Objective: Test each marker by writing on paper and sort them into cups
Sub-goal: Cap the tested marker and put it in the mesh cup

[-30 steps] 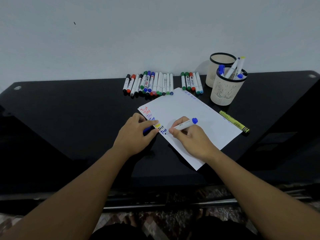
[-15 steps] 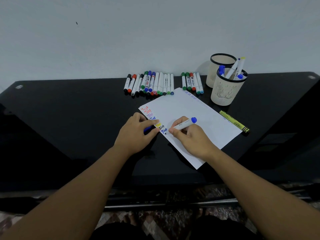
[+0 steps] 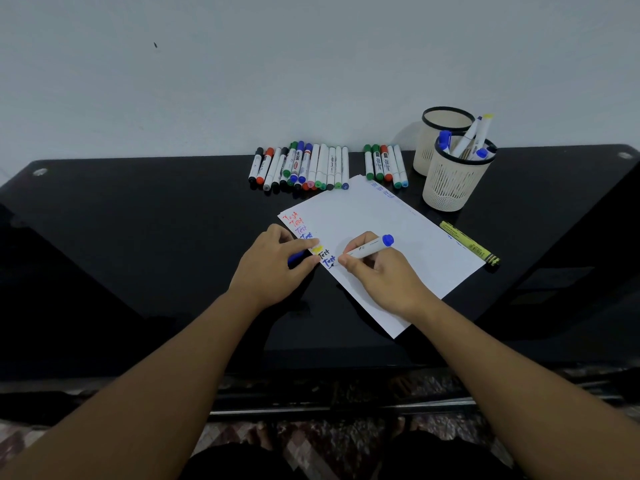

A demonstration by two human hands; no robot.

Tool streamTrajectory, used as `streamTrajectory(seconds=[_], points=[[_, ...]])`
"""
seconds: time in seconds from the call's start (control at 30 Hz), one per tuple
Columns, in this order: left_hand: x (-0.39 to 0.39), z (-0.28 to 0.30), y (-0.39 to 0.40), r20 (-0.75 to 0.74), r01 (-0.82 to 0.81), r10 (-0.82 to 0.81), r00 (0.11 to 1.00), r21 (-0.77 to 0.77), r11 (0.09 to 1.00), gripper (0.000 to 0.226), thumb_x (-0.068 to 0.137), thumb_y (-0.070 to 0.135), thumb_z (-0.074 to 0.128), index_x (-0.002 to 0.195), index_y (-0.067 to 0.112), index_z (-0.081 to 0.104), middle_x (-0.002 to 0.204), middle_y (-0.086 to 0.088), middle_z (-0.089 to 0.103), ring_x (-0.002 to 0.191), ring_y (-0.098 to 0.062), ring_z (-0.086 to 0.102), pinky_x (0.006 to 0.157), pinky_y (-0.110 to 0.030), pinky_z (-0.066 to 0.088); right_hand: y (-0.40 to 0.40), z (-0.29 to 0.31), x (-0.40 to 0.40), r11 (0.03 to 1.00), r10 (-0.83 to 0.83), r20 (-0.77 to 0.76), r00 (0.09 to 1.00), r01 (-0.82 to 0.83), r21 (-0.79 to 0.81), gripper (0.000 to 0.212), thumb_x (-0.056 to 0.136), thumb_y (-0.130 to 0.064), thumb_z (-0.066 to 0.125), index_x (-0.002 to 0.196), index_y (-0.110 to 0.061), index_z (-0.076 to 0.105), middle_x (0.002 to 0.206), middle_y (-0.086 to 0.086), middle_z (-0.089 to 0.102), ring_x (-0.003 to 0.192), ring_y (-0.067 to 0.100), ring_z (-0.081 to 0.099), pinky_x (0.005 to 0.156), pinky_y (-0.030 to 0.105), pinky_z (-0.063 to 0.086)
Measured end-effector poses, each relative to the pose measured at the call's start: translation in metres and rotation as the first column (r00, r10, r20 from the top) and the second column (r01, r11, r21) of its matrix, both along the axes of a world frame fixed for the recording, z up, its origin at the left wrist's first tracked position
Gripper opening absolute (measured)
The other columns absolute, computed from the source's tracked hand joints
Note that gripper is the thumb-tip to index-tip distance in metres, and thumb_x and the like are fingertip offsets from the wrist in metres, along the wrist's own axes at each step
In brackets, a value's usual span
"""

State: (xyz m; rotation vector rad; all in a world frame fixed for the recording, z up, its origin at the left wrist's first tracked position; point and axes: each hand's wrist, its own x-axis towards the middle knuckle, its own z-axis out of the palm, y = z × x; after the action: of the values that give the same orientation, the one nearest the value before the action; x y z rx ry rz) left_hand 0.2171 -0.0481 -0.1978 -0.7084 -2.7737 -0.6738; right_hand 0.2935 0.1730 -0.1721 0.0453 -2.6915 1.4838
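Step in hand: test-writing with a blue marker (image 3: 369,247). The right hand (image 3: 375,271) pinches it near the tip, fingers curled round the barrel, nib down on the paper (image 3: 388,237) at the end of a blue "Test" (image 3: 329,262). Its blue-capped back end points toward 2 o'clock.

The left hand (image 3: 273,266) sits just at 9 o'clock of the right, the two near but not touching. Its fingertips press the sheet's left edge, and a blue cap (image 3: 296,258) shows under the curled fingers, apparently held there.

A column of earlier "Test" words in red, purple, blue, yellow and black runs along that left edge toward 11 o'clock of the nib.

At 12 o'clock of the paper, against the wall: a large row of markers (image 3: 299,166) and a smaller group (image 3: 386,166) to its right, presumably untested. At 2 o'clock stand two cups: the near cup (image 3: 450,188) holds several markers, the far cup (image 3: 429,147) behind it looks empty from here. A yellow marker (image 3: 469,242) lies on the table (image 3: 138,254) at the paper's right edge, at 3 o'clock.

Judgement: the ink is marking well, so this pen looks like a pass. Next move calls for lifting the nib, bringing the hands together to seat the cap squarely, then reaching to 2 o'clock to drop it in the proper cup without tipping it.
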Motion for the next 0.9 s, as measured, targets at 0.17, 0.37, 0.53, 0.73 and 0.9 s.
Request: streamTrajectory(seconds=[0.17, 0.37, 0.53, 0.73, 0.9], points=[[-0.0002, 0.0011, 0.0006, 0.014, -0.002, 0.002, 1.0, -0.008, 1.0, 0.043, 0.095, 0.061, 0.054, 0.135, 0.047, 0.06, 0.111, 0.011, 0.043, 0.101, -0.007, 0.046, 0.08, -0.026, 0.048, 0.0011, 0.0016, 0.0023, 1.0, 0.021, 0.018, 1.0, -0.021, 0.001, 0.012, 0.101, -0.04, 0.062, 0.099, -0.029, 0.06, 0.09, 0.004, 0.066, 0.083, 0.019, 0.061, 0.081, 0.041, 0.051], [0.0003, 0.0012, 0.0003, 0.019, -0.005, 0.004, 1.0, 0.005, 1.0, 0.043, 0.094, 0.061, 0.054, 0.134, 0.047, 0.061, 0.11, 0.011, 0.044, 0.1, -0.006, 0.046, 0.078, -0.023, 0.042, 0.0012, 0.0041, 0.0039, 0.996, -0.025, 0.014, 1.0, 0.026, -0.08, 0.01, 0.101, -0.037, 0.063, 0.097, -0.028, 0.06, 0.09, 0.007, 0.065, 0.078, 0.012, 0.057, 0.078, 0.033, 0.047], [0.0005, 0.0023, 0.0005, 0.018, -0.004, 0.004, 1.0, -0.002, 1.0, 0.044, 0.094, 0.061, 0.054, 0.135, 0.046, 0.06, 0.111, 0.011, 0.044, 0.101, -0.007, 0.046, 0.079, -0.025, 0.046, 0.0006, 0.0034, 0.0041, 0.999, -0.006, 0.006, 1.0, 0.006, -0.039, 0.009, 0.101, -0.038, 0.062, 0.098, -0.03, 0.06, 0.089, 0.002, 0.066, 0.082, 0.015, 0.06, 0.08, 0.036, 0.049], [0.0007, 0.0025, 0.0009, 0.025, -0.006, 0.006, 1.0, -0.004, 1.0, 0.043, 0.095, 0.061, 0.054, 0.135, 0.047, 0.06, 0.11, 0.012, 0.042, 0.1, -0.006, 0.045, 0.079, -0.023, 0.043, 0.0008, 0.002, 0.0028, 1.0, -0.022, -0.019, 1.0, 0.022, 0.004, 0.009, 0.102, -0.038, 0.061, 0.099, -0.029, 0.059, 0.092, -0.001, 0.066, 0.083, 0.013, 0.061, 0.081, 0.037, 0.051], [0.0006, 0.0014, 0.0006, 0.008, -0.001, 0.001, 1.0, 0.001, 1.0, 0.042, 0.095, 0.059, 0.056, 0.134, 0.046, 0.061, 0.11, 0.012, 0.043, 0.099, -0.005, 0.045, 0.076, -0.021, 0.039, 0.0014, 0.0017, 0.0026, 1.0, -0.009, 0.0, 1.0, 0.009, 0.019, 0.01, 0.102, -0.04, 0.061, 0.098, -0.031, 0.058, 0.091, 0.001, 0.066, 0.083, 0.016, 0.061, 0.079, 0.037, 0.05]])
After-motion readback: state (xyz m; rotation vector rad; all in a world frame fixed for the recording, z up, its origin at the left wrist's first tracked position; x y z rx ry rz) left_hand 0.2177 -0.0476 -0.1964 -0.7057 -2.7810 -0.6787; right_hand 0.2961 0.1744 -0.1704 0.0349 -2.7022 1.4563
